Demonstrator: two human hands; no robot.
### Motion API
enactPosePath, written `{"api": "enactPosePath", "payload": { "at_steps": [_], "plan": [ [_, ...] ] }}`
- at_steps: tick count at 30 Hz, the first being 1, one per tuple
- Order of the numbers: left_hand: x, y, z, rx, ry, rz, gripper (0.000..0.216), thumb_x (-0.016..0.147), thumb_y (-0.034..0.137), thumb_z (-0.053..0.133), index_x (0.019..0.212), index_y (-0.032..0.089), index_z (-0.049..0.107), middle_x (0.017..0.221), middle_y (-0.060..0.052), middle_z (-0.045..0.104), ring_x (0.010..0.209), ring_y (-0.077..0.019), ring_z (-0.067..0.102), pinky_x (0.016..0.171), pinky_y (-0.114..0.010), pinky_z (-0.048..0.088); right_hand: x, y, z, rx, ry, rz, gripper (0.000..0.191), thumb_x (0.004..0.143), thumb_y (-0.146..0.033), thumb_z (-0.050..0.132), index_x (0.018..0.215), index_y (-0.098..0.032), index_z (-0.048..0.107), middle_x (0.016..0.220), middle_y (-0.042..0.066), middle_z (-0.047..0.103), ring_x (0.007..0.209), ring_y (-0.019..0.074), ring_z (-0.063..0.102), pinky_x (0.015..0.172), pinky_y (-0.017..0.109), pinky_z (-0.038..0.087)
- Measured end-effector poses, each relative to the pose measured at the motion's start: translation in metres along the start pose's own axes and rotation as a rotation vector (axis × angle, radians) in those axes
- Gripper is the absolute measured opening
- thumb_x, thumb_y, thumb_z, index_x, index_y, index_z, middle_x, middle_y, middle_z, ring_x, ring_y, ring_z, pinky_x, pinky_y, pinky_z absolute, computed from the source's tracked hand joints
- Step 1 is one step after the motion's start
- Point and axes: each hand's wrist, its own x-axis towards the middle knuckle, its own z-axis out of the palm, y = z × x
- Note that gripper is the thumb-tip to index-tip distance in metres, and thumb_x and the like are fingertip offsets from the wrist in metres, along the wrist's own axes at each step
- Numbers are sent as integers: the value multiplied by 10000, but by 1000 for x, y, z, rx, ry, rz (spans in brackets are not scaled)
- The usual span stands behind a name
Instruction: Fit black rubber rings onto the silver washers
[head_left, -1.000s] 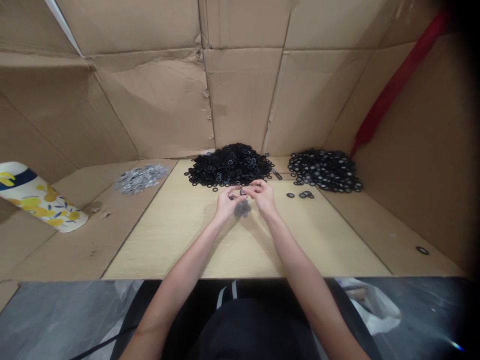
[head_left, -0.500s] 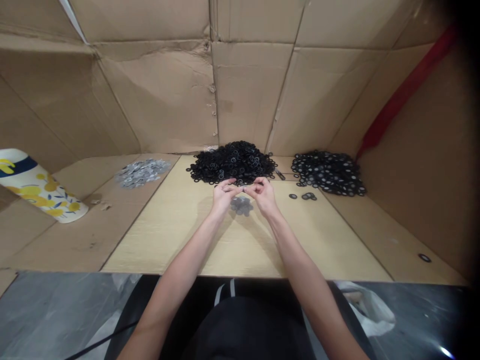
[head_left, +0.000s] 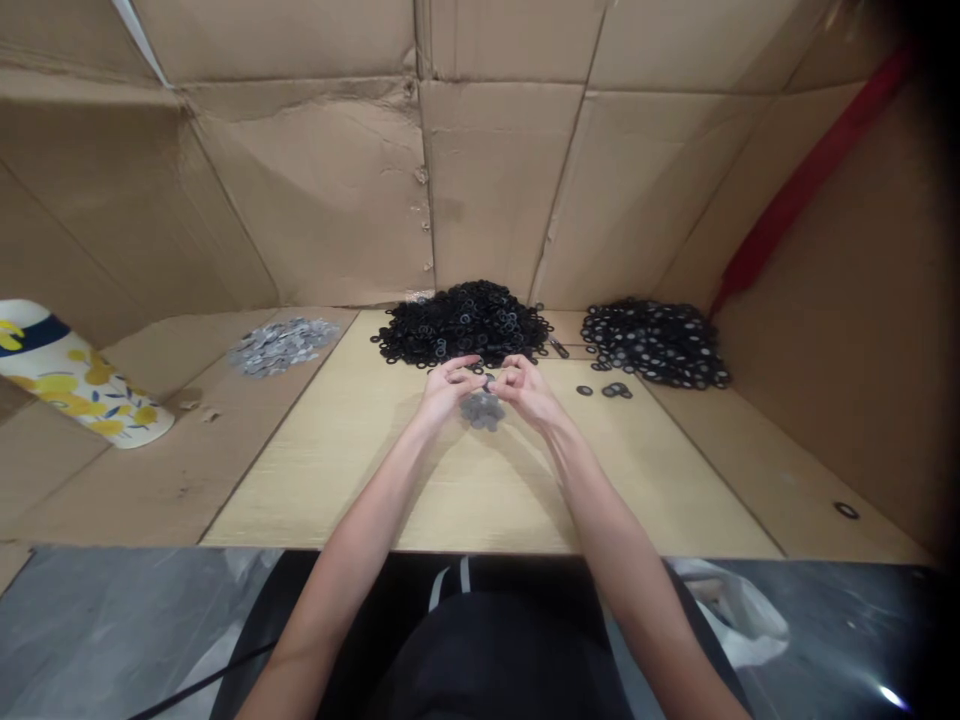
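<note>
My left hand (head_left: 448, 388) and my right hand (head_left: 526, 390) meet fingertip to fingertip over the middle of the board. Thumb and finger of each are pinched on one small dark ring (head_left: 489, 383), mostly covered by the fingertips; whether a disc sits inside it I cannot tell. Just below the fingers lies a small heap of grey discs (head_left: 482, 412). Behind my hands rises a large pile of black rings (head_left: 469, 322). Right of my right hand are a black ring with a grey centre (head_left: 584, 391) and several like it (head_left: 616, 391).
At the left is a pile of grey discs (head_left: 283, 346), with a patterned bottle (head_left: 90, 385) further left. A pile of black rings with grey centres (head_left: 654, 343) lies right. A small dark tool (head_left: 559, 348) rests between piles. Cardboard walls (head_left: 502, 180) enclose the back and sides.
The fingertips have shifted slightly around the small ring, which now shows a little more between them. Piles and loose pieces stay where they were.
</note>
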Motion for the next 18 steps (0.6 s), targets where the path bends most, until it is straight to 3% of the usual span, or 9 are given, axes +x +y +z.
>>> {"api": "enactPosePath", "payload": {
  "at_steps": [4, 12, 18],
  "plan": [
    [2, -3, -2, 69, 18, 40, 520, 477, 201, 763, 960, 91, 607, 522, 46, 547, 498, -54, 477, 528, -189, 339, 2, 1, 0, 33, 52, -62, 468, 529, -234, 719, 813, -225, 348, 502, -126, 486, 484, 58, 431, 546, 208, 338],
    [1, -6, 1, 27, 59, 72, 529, 469, 192, 767, 964, 100, 603, 481, 79, 472, 454, -27, 402, 498, -179, 312, 0, 3, -3, -67, -42, -65, 440, 566, -262, 711, 823, -225, 355, 493, -125, 456, 485, 67, 409, 532, 215, 320],
    [2, -3, -5, 37, 13, -2, 523, 479, 196, 768, 971, 109, 614, 505, 67, 485, 460, -30, 412, 482, -178, 302, 1, 5, -2, -50, -78, -37, 427, 562, -258, 714, 827, -214, 383, 493, -121, 449, 475, 63, 388, 506, 209, 289]
  ]
}}
